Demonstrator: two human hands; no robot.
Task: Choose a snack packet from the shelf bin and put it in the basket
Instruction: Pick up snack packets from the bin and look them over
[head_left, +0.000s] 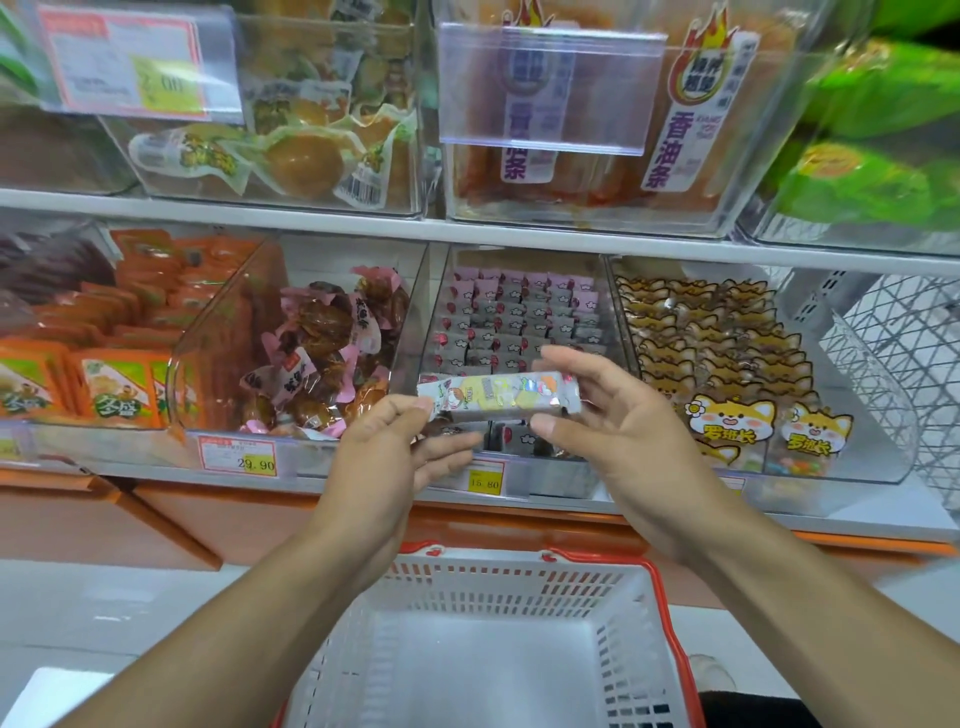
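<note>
Nearest the lens, the white basket (498, 639) sits below my forearms with nothing visible in it. Above it I hold the snack packet (501, 396) level, lengthwise, in front of the shelf bin (519, 317) of pink-and-grey packets. My left hand (387, 452) pinches its left end; my right hand (613, 415) grasps the right end between thumb and fingers. Choice apparently made; lowering and releasing into the basket remain. Flanking bins hold brown wrapped snacks (322, 343) and fox-printed packets (727, 353).
</note>
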